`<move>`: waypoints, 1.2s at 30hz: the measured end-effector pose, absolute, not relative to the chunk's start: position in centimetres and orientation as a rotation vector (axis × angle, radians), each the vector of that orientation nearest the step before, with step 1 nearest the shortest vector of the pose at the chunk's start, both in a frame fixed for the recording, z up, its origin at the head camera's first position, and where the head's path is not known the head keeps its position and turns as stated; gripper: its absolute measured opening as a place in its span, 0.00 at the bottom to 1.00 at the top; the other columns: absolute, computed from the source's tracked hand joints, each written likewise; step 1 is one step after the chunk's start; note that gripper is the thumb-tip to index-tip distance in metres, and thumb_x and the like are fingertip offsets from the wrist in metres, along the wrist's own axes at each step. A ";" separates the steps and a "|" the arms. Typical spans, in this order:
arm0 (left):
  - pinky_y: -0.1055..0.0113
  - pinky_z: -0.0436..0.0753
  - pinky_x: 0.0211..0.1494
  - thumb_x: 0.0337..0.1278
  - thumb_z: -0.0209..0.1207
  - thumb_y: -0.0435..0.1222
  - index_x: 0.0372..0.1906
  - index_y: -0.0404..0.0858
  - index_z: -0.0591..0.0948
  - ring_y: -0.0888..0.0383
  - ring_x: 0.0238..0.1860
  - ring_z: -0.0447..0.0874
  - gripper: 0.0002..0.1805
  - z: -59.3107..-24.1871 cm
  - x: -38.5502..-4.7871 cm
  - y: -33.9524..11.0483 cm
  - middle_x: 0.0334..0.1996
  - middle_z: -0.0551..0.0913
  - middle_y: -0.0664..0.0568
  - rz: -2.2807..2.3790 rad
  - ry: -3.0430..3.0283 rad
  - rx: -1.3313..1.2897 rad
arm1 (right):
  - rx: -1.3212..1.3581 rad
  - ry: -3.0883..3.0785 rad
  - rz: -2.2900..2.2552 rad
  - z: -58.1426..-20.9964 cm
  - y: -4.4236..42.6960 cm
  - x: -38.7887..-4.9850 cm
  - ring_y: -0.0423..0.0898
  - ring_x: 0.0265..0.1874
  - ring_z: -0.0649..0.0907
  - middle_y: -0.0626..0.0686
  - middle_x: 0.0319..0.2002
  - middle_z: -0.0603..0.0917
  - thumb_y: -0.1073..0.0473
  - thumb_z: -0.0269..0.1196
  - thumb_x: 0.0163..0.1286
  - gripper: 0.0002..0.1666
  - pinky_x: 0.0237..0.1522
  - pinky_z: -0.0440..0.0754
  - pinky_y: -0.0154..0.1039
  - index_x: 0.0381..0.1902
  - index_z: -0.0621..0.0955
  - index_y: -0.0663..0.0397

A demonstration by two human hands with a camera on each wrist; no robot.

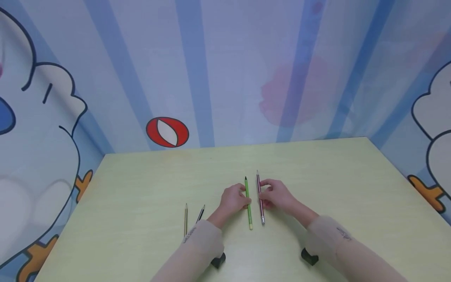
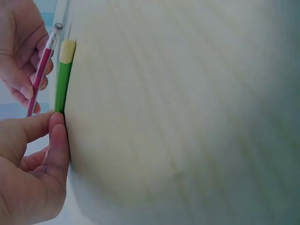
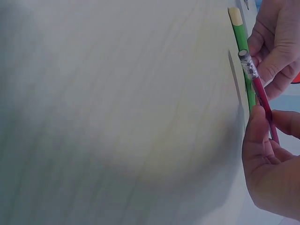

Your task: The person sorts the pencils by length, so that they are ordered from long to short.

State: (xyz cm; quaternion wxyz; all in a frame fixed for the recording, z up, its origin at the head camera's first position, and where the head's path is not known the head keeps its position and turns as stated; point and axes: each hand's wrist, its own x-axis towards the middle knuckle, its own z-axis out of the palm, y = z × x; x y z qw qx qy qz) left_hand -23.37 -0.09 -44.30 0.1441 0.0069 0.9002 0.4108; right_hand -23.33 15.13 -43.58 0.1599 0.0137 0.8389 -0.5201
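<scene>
My left hand point(image 1: 234, 200) pinches a green pencil point(image 1: 248, 211) with a pale end. To its right, my right hand point(image 1: 278, 194) pinches a dark red pencil point(image 1: 261, 203) that has a metal band and an eraser. The two pencils stand nearly parallel in the head view, tips away from me, a narrow gap between them. In the left wrist view the green pencil point(image 2: 63, 84) is between thumb and fingers of my left hand point(image 2: 35, 171). The right wrist view has the red pencil point(image 3: 262, 93) in the fingers of my right hand point(image 3: 274, 164).
On the pale table point(image 1: 141, 188), a brownish pencil point(image 1: 186, 219) and a dark pencil point(image 1: 201, 213) lie left of my left forearm, which partly hides them. Behind the table rises a blue striped backdrop point(image 1: 239, 78) with cartoon figures. Black pieces point(image 1: 310, 257) show beneath both sleeves.
</scene>
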 end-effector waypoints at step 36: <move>0.75 0.71 0.23 0.45 0.62 0.34 0.52 0.36 0.71 0.63 0.18 0.75 0.25 -44.3 -23.3 0.0 0.19 0.78 0.54 1.170 2.618 0.036 | 0.150 2.689 -1.140 -43.8 12.6 -23.0 0.41 0.16 0.75 0.53 0.22 0.78 0.66 0.62 0.51 0.21 0.18 0.72 0.30 0.46 0.75 0.61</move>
